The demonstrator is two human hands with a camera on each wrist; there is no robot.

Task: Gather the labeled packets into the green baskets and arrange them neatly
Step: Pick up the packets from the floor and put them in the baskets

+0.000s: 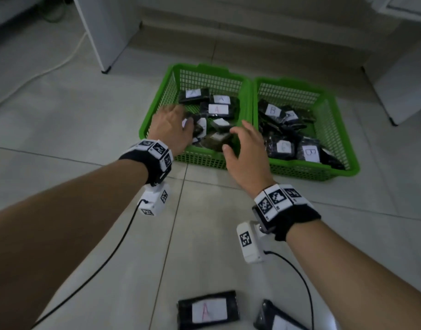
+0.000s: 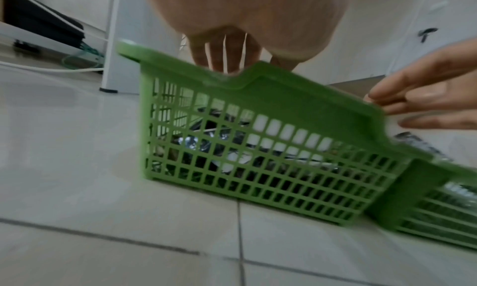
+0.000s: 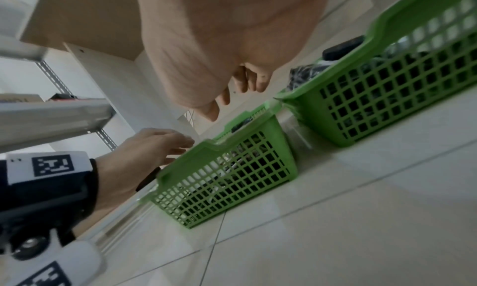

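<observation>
I have both hands over the left green basket (image 1: 157, 120), which sits on the tiled floor (image 1: 61, 129) touching the right green basket (image 1: 333, 129) along their shared side. My left hand (image 1: 171, 126) reaches in over the near left corner, fingers spread and relaxed above the jumble of dark packets; whether the fingertips touch a packet I cannot tell, and it grips nothing that I can see. My right hand (image 1: 246, 148) hovers above the near rim by the divide between the baskets, fingers loosely curved and apart, holding nothing. The left basket holds packets with white labels marked A (image 1: 218, 109), lying at mixed angles. The right basket holds packets labelled B (image 1: 309, 151), also heaped loosely. Two more packets lie on the floor well apart from the baskets, near my body: one labelled A (image 1: 208, 310) flat and face up, and another (image 1: 276, 319) just beside it, its label cut off by the frame edge.
</observation>
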